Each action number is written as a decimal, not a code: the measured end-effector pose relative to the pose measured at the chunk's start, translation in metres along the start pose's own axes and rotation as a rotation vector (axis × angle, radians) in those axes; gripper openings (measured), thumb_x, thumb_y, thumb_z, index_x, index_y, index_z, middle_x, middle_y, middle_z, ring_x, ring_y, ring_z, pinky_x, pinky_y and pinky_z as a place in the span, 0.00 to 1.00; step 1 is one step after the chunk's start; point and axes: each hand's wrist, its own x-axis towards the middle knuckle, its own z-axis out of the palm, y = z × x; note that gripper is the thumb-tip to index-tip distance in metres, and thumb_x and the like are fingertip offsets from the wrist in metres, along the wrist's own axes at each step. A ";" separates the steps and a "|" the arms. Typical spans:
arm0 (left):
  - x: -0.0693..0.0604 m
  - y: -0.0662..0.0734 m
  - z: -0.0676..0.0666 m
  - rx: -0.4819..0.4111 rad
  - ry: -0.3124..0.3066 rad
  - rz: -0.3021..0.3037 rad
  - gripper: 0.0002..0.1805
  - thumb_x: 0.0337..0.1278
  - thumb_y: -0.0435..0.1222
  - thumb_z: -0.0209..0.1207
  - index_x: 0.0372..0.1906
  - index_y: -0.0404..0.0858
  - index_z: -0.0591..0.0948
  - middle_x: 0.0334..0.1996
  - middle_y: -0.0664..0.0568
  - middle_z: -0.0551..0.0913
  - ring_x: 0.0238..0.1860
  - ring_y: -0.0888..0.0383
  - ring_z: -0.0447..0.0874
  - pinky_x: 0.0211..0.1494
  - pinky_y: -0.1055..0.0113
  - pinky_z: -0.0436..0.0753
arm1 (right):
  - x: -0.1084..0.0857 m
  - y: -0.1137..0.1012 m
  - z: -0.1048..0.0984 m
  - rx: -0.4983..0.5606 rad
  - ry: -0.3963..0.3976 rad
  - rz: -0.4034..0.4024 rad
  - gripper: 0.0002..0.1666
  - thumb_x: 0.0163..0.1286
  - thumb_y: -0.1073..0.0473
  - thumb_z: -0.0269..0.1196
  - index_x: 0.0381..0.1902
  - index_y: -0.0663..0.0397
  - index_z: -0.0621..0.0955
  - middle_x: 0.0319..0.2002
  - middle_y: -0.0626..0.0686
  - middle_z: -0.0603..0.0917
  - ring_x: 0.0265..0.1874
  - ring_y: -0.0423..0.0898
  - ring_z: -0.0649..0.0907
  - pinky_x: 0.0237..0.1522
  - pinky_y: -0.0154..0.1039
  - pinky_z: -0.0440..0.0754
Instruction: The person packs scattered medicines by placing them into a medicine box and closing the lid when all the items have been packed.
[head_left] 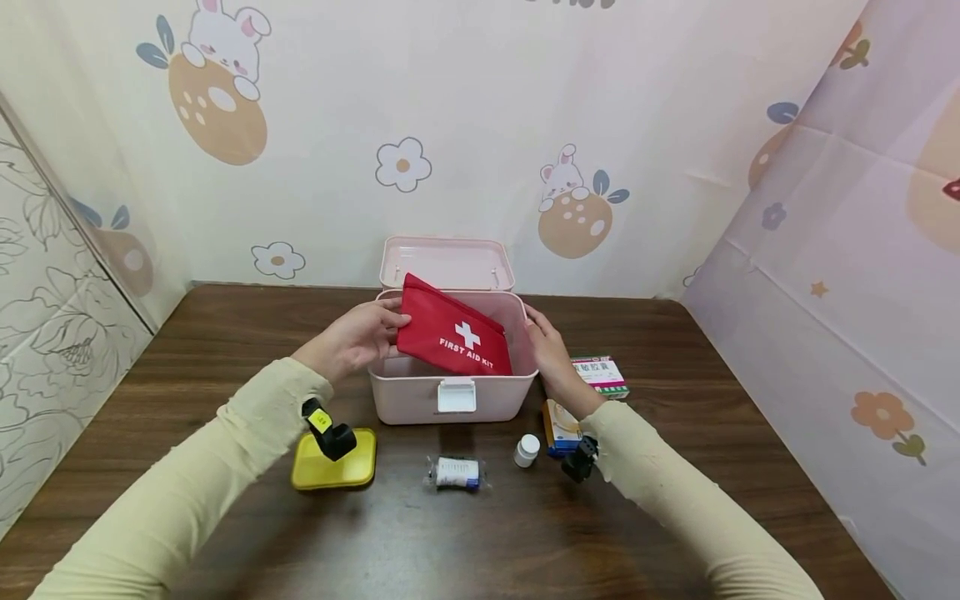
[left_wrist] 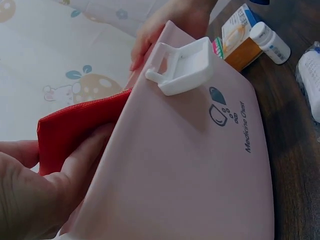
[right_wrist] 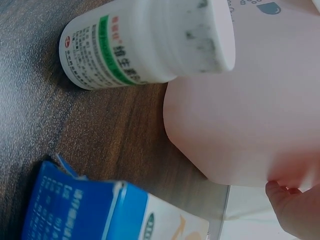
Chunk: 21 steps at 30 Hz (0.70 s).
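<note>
Rabbit-print cloth [head_left: 480, 208] is hanging behind a brown table [head_left: 187, 358], where the left hand [head_left: 352, 337] is pinching a red pouch [head_left: 450, 325] slanting partly inside an open pink box [head_left: 405, 400]. Well apart, the right hand [head_left: 553, 358] is holding the box's right side.

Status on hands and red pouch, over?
Left hand grips red pouch, tilted in mouth of pink box. Right hand touches box's right side. Lid open; nothing visibly blocking.

On the desk [head_left: 675, 400], a yellow case [head_left: 333, 475] sits lower left, a wrapped roll [head_left: 456, 472] and white bottle [head_left: 527, 451] lower centre, an orange-blue box [head_left: 559, 423] and green-edged box [head_left: 602, 375] right of centre, rabbit-print backdrop [head_left: 480, 83] above.
</note>
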 end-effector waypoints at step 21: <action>0.020 -0.017 0.010 0.079 0.041 -0.051 0.34 0.70 0.20 0.33 0.79 0.31 0.45 0.66 0.37 0.62 0.70 0.44 0.61 0.72 0.46 0.62 | -0.002 0.000 0.001 0.002 0.001 -0.022 0.29 0.83 0.55 0.42 0.78 0.55 0.60 0.74 0.61 0.62 0.71 0.59 0.63 0.70 0.57 0.64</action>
